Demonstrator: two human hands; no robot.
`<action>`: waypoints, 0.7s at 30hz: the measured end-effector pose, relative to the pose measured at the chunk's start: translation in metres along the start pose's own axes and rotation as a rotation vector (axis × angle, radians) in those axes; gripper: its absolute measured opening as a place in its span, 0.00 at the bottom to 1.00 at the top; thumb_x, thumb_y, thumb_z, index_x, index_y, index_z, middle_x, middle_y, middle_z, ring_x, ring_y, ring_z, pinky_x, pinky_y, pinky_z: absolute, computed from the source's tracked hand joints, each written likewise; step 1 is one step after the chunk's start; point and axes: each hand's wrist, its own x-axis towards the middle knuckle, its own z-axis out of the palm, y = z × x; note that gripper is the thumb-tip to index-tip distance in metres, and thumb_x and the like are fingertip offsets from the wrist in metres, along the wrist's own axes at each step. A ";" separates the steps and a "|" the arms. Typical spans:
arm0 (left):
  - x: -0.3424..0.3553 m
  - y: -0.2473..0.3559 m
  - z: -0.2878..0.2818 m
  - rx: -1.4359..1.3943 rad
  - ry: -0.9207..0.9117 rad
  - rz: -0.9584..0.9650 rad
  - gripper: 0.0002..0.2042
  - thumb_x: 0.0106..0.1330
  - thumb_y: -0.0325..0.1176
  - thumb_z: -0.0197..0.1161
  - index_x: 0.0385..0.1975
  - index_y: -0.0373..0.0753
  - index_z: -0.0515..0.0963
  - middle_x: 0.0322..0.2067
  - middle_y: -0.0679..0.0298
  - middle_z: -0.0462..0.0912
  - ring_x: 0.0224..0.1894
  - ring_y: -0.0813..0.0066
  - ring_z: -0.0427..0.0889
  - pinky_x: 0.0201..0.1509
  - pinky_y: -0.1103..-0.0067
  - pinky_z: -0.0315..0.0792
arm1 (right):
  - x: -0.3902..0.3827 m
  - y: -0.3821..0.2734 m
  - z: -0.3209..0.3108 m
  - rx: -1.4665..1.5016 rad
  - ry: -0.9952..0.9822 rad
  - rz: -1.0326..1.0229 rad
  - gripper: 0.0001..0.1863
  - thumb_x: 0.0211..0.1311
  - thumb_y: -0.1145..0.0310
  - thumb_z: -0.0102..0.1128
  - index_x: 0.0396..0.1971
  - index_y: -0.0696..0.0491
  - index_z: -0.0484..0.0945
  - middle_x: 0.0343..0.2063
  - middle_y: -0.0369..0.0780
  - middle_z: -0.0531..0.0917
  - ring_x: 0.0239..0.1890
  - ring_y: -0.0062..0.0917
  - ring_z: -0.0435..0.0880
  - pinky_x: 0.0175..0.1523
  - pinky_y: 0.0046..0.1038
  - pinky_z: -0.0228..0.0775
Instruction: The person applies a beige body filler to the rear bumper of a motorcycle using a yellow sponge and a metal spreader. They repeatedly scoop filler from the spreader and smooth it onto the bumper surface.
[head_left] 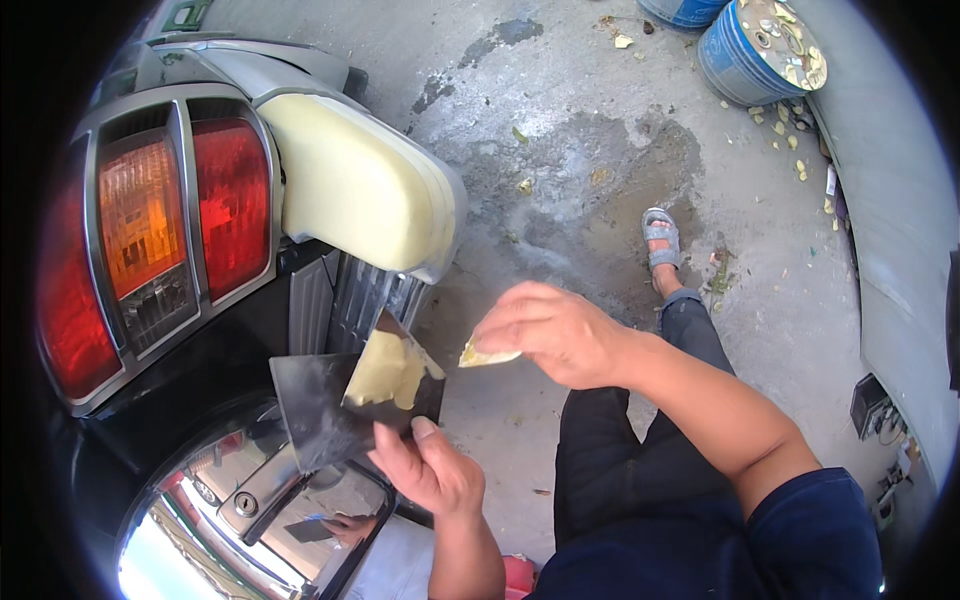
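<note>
My left hand (435,472) grips a dark flat putty board (312,405) by its near edge, the thumb on top. A smear of pale yellow putty (385,372) lies on its right part, where a dark corner sticks up; whether that is a second plate I cannot tell. My right hand (560,335) pinches a small flat spreader (485,356) coated with pale yellow, apart from the board and just right of it. Beyond both hands is a vehicle's bumper corner (345,178), covered in smooth pale yellow filler.
To the left stands the vehicle's red and orange tail light (145,215). A chrome panel with a lock (246,503) curves below the board. A blue drum (750,60) with yellow scraps on top stands far right, beside a grey panel (905,230). My sandalled foot (660,240) rests on the concrete.
</note>
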 end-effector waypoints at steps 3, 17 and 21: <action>0.004 -0.011 -0.013 -0.122 0.054 -0.050 0.21 0.67 0.18 0.46 0.61 0.28 0.64 0.54 0.56 0.72 0.55 0.70 0.72 0.63 0.73 0.64 | 0.012 -0.002 -0.024 0.614 0.094 0.480 0.14 0.65 0.75 0.57 0.50 0.55 0.78 0.46 0.39 0.83 0.49 0.27 0.80 0.55 0.30 0.72; -0.042 0.036 0.054 -0.059 -0.223 -0.711 0.15 0.62 0.20 0.54 0.50 0.30 0.75 0.42 0.60 0.74 0.46 0.70 0.73 0.53 0.77 0.66 | 0.165 0.125 -0.137 0.556 -0.155 0.647 0.13 0.64 0.74 0.57 0.48 0.54 0.80 0.39 0.39 0.85 0.43 0.21 0.82 0.51 0.26 0.73; -0.040 0.070 0.084 -0.070 -0.265 -0.817 0.12 0.63 0.21 0.55 0.45 0.31 0.76 0.40 0.58 0.74 0.43 0.68 0.73 0.49 0.77 0.67 | 0.238 0.158 -0.128 0.212 -0.246 0.374 0.15 0.61 0.75 0.56 0.48 0.51 0.81 0.41 0.42 0.85 0.44 0.34 0.84 0.52 0.32 0.74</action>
